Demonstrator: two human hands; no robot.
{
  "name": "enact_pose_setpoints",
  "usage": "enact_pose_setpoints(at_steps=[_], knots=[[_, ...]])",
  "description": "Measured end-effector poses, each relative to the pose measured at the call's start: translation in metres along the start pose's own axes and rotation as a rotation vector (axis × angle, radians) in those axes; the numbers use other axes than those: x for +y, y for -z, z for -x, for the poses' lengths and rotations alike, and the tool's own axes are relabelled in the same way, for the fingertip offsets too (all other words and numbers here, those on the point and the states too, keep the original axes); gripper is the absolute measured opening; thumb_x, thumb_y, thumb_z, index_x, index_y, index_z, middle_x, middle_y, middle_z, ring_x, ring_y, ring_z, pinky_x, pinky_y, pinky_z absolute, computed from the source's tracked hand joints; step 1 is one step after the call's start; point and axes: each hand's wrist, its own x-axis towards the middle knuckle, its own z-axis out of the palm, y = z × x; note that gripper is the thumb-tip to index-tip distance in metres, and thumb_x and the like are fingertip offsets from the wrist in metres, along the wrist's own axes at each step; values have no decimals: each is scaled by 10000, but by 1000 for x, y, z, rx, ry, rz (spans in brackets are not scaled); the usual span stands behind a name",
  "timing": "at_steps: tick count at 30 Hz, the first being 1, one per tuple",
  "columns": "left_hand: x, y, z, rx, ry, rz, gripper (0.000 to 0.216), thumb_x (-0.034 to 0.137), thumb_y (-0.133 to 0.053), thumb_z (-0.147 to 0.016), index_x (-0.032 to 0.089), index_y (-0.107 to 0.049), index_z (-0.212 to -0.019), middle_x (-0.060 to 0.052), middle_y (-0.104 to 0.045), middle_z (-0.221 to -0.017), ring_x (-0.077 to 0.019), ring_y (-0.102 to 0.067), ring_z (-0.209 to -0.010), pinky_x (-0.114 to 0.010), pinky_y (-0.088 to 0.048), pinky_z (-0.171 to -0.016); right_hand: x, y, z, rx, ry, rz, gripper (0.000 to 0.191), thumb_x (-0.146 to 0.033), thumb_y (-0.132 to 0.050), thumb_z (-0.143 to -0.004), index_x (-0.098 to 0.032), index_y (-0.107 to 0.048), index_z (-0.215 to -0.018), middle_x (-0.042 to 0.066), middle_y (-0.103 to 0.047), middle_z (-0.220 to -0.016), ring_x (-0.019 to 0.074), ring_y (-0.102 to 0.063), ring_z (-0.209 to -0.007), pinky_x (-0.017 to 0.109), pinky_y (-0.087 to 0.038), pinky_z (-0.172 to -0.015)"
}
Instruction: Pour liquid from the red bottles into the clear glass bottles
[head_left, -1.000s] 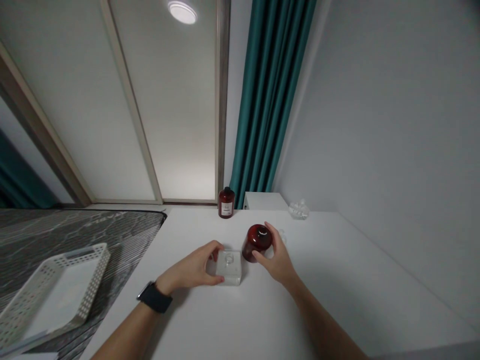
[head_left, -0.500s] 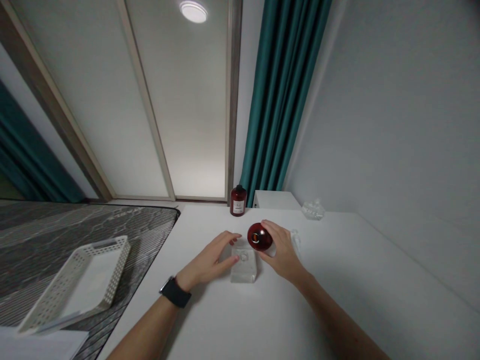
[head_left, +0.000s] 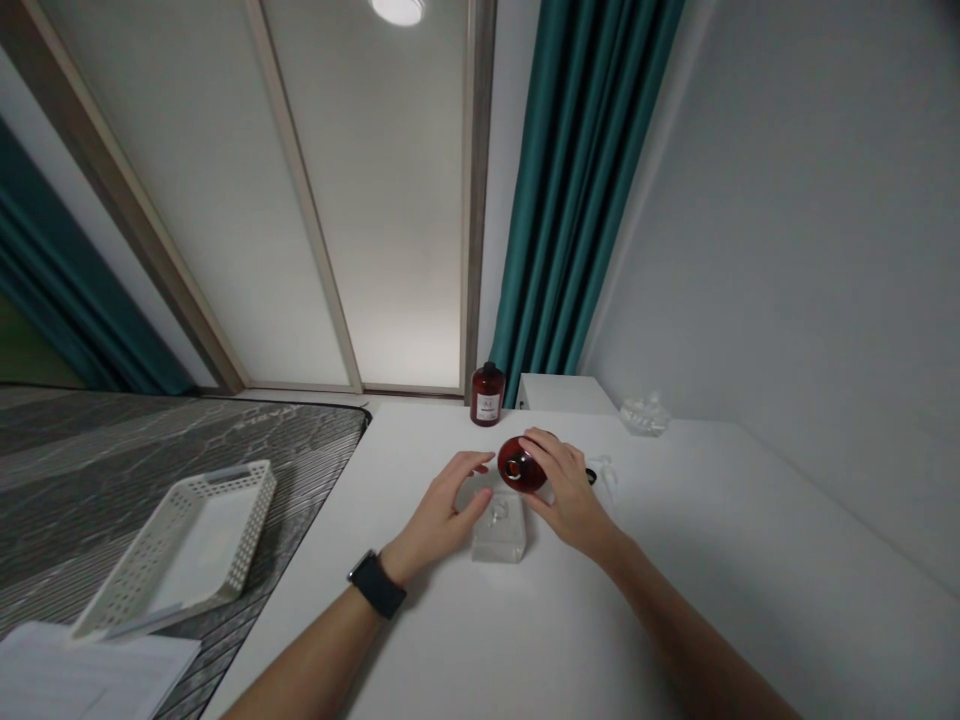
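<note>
My right hand (head_left: pixel 566 490) is wrapped round a dark red bottle (head_left: pixel 517 466). The bottle is tipped over so that its round base faces left and toward me, and a bit of black shows past my hand on the far side. Just left of the base, my left hand (head_left: pixel 450 505) is open, thumb and fingers apart, with nothing in it. Below the bottle a clear block-shaped container (head_left: pixel 499 545) stands on the white table (head_left: pixel 525 640), a round shape visible on its top. The left fingers are close to both bottle and container; contact cannot be made out.
A second dark red bottle (head_left: pixel 487 395) with a white label stands upright at the table's back edge. Crumpled clear plastic (head_left: pixel 645 414) lies at the back right, by a white box (head_left: pixel 566 393). A white basket (head_left: pixel 251 540) and papers (head_left: pixel 97 675) are at left, below the table.
The bottle in my right hand has tilted further, bringing the black part at its other end into view. My left hand stays open beside it. The whole view has shifted slightly.
</note>
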Motion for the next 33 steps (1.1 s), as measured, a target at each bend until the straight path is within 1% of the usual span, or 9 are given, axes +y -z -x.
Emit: enact_pose_setpoints(at_steps=[3,8,13,17,21,24,29,31,33], knots=[[-1,-4,0,-15,21,63,374,282,-525,-1000,241,-519,-1371,-108,-597,-1313,-240,-593,-1138,-423,-474,-1009,0,0,0,12,20,10,681,-201,-575,-939,-239,-267,-1545,162,-544,-1458,338,-467,-1387,527,-366,-1073],[1,-8,-2,8,149,208,390,352,-477,-1031,232,-516,-1400,-117,-579,-1399,-259,-580,-1240,-448,-422,-1108,-1,3,-3,11,44,-45,732,-233,-566,-956,-226,-188,-1583,165,-527,-1483,330,-451,-1409,521,-385,-1088],[4,-12,-5,13,193,324,462,393,-504,-1020,238,-478,-1454,-104,-524,-1495,-275,-536,-1324,-452,-391,-1154,-6,4,-7,-22,-60,-103,696,-225,-563,-958,-280,-241,-1573,134,-487,-1527,325,-441,-1423,533,-421,-1082],[2,-16,-7,56,200,428,463,407,-538,-1005,234,-489,-1431,-107,-527,-1492,-279,-524,-1345,-449,-406,-1153,-11,0,-10,-41,-60,-241,695,-205,-562,-963,-324,-237,-1566,103,-404,-1577,281,-345,-1484,532,-358,-1179],[-4,-20,-7,117,203,522,491,397,-634,-955,225,-490,-1392,-121,-535,-1470,-279,-536,-1335,-450,-419,-1147,-18,-1,-11,-18,-105,-325,644,-199,-582,-949,-335,-329,-1525,96,-249,-1632,283,-260,-1520,531,-309,-1219],[-8,-20,-6,136,205,522,478,388,-652,-943,221,-504,-1366,-122,-555,-1443,-273,-561,-1306,-452,-433,-1133,-22,-1,-9,-32,-120,-367,663,-185,-582,-937,-342,-327,-1528,92,-231,-1637,290,-237,-1528,551,-286,-1226],[-7,-17,-5,109,210,425,446,362,-632,-955,218,-509,-1360,-125,-585,-1404,-259,-600,-1249,-472,-455,-1107,-18,-2,-4,-63,-198,-486,763,-169,-533,-948,-300,-145,-1591,108,-247,-1653,283,-234,-1533,566,-262,-1233],[-5,-17,-5,104,202,392,441,347,-628,-959,223,-507,-1365,-124,-585,-1405,-257,-594,-1259,-475,-450,-1113,-16,-3,-2,-54,-225,-528,733,-177,-509,-961,-284,-150,-1592,115,-255,-1653,285,-249,-1528,565,-272,-1230],[-3,-17,-5,105,196,370,436,336,-630,-956,226,-510,-1361,-124,-583,-1404,-256,-592,-1261,-474,-449,-1116,-14,-4,0,-39,-230,-538,686,-188,-506,-965,-282,-213,-1578,113,-267,-1648,283,-249,-1529,559,-265,-1235]])
